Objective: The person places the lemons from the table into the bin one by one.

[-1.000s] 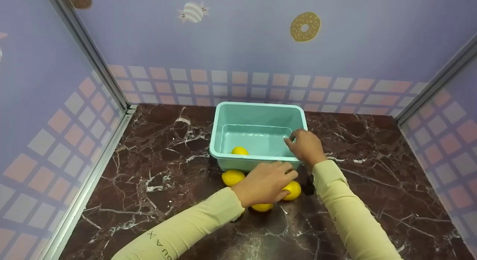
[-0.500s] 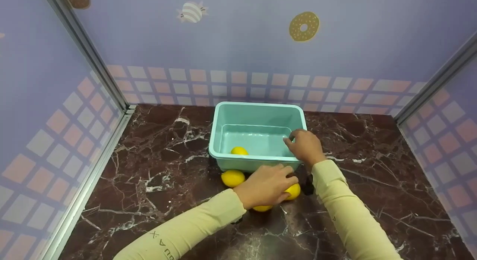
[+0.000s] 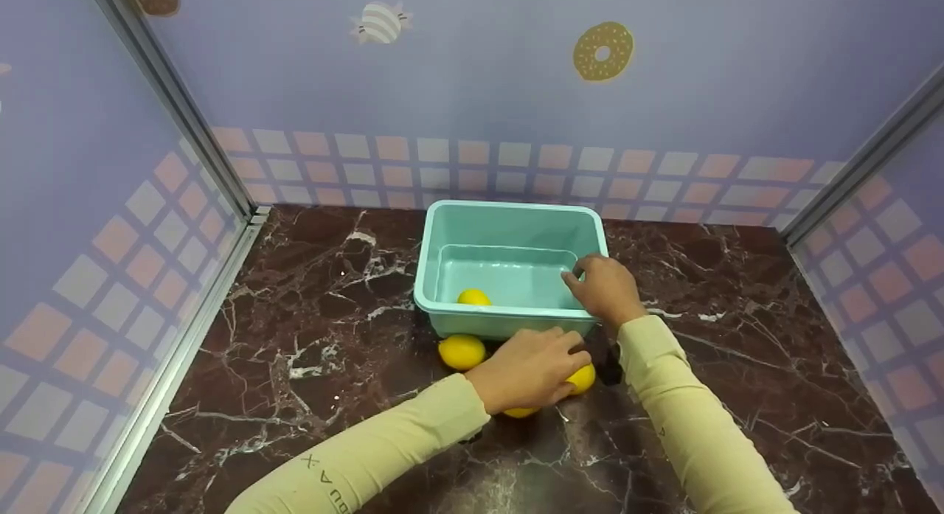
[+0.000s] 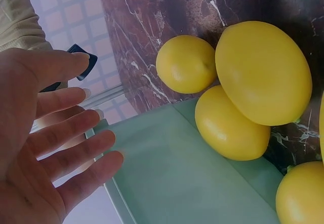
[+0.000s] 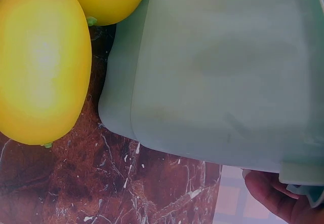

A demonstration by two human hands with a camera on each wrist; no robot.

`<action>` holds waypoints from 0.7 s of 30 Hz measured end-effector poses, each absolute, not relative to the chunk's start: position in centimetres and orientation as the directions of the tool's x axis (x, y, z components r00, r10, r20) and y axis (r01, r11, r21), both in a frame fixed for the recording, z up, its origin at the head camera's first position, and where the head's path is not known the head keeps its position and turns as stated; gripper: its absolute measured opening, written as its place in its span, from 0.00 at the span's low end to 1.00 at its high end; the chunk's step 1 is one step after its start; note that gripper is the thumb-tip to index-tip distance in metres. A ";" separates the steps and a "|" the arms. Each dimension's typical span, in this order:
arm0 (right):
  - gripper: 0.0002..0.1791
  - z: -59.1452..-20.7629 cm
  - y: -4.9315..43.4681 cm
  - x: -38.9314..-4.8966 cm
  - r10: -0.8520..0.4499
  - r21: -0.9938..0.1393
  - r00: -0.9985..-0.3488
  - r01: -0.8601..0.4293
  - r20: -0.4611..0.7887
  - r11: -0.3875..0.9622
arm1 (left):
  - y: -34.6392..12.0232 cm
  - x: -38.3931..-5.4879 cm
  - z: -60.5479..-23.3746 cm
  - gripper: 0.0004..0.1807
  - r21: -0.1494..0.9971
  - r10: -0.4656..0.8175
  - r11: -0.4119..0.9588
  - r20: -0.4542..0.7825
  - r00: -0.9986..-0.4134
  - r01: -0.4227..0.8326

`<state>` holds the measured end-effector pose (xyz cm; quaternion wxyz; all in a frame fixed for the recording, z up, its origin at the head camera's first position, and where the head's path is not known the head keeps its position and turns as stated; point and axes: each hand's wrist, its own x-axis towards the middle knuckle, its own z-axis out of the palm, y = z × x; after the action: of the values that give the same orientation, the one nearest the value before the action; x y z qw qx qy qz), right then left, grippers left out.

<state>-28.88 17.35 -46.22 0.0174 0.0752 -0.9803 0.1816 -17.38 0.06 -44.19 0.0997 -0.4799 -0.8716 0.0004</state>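
Probably for steadiness, gripping the green basin [image 3: 509, 206] at its near right corner with the right hand [image 3: 608, 289], while poising the left hand [image 3: 532, 370], empty and with fingers apart, above lemons [image 3: 462, 352] just outside its near side, with another lemon [image 3: 473, 298] inside, near left.

In the head view, the front wall of the teal bin [image 3: 472, 325] hides the underside of the inner lemon [image 3: 473, 298], while just before the bin the left hand [image 3: 529, 366] covers most of the near lemon [image 3: 521, 412] and part of the right-hand lemon [image 3: 583, 380]. At the bin's right side, the back of the right hand [image 3: 611, 289] screens much of its grip on the rim. Both wrist views crop lemons [image 4: 304, 196] beside the bin and the bin itself.
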 end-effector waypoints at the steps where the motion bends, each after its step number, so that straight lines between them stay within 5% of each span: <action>1: 0.23 -46.2 17.4 -28.9 -0.142 -0.354 -0.988 -0.153 0.059 0.923 | 0.1 -17.4 -44.2 0.15 -0.096 0.837 0.539 0.171 -0.520 0.837; 21: 0.21 -46.2 17.4 -28.8 -0.154 -0.353 -0.986 -0.166 0.064 0.921 | 0.8 -17.4 -45.3 0.14 -0.133 0.840 0.538 0.170 -0.516 0.832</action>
<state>-28.83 17.41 -46.24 0.0175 0.0816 -0.9798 0.1816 -17.42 0.81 -45.26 0.1072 -0.4802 -0.8704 0.0172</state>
